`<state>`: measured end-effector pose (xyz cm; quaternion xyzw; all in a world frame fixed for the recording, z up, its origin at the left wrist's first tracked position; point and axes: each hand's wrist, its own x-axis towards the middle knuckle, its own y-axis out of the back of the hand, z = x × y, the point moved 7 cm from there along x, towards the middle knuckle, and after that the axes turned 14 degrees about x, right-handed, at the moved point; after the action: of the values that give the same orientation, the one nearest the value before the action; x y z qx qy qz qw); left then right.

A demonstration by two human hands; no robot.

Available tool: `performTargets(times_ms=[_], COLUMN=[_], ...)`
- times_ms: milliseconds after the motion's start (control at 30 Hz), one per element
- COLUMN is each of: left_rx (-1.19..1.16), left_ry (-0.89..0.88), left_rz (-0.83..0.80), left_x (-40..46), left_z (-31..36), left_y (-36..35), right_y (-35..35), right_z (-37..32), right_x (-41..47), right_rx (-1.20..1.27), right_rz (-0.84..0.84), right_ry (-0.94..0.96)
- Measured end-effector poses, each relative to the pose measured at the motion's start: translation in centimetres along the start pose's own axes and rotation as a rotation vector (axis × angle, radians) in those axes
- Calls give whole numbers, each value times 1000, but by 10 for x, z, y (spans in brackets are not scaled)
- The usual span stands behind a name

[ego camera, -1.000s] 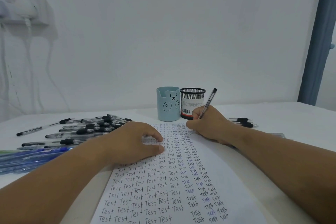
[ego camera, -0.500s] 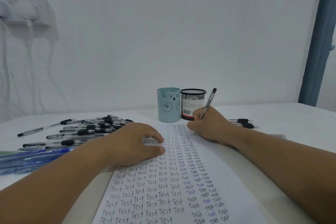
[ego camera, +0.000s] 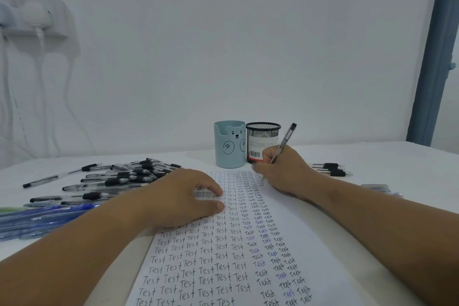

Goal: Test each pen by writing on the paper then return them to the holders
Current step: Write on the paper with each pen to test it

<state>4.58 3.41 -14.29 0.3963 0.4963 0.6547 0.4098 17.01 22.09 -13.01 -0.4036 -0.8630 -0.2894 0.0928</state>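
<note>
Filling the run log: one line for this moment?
right hand: writing with pen | left hand: pressing paper | holders: no pens visible

A plain white wall (ego camera: 223,45) rises behind the white table (ego camera: 397,161); socket (ego camera: 32,17) upper left, blue frame (ego camera: 432,57) right.

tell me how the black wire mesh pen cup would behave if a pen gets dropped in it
The black wire mesh pen cup looks empty and thin-walled, so probably light and liable to slide or tip. The pale blue bear pen cup close on its left might brace it that way.
</note>
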Motion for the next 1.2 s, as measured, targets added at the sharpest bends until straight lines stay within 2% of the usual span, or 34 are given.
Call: performTargets(times_ms=[133, 233, 333, 567, 833, 1133, 1200], left_rx=[-7, -12, -14, -14, -7, -28, -19], left_ry=[-2, -2, -3, 7, 10, -18, -32], left_rz=[-1, 4, 8, 4, 1, 69, 64], left_x=[1, 1, 2, 0, -3, -4, -3], left_z=[-1, -2, -1, 0, 3, 7, 9], left_y=[0, 0, 0, 0, 1, 5, 5], right_y=[1, 9, 14, 9, -3, 31, 48], right_z=[-27, -43, -44, -46, -32, -19, -11], right_x=[-2, -4, -9, -16, -16, -3, 1], right_rx=[-31, -88, -44, -119, -267, -287, -405], right_rz=[-17, 30, 11, 18, -174, -183, -176], right_ry=[102, 207, 250, 387, 290, 181, 153])
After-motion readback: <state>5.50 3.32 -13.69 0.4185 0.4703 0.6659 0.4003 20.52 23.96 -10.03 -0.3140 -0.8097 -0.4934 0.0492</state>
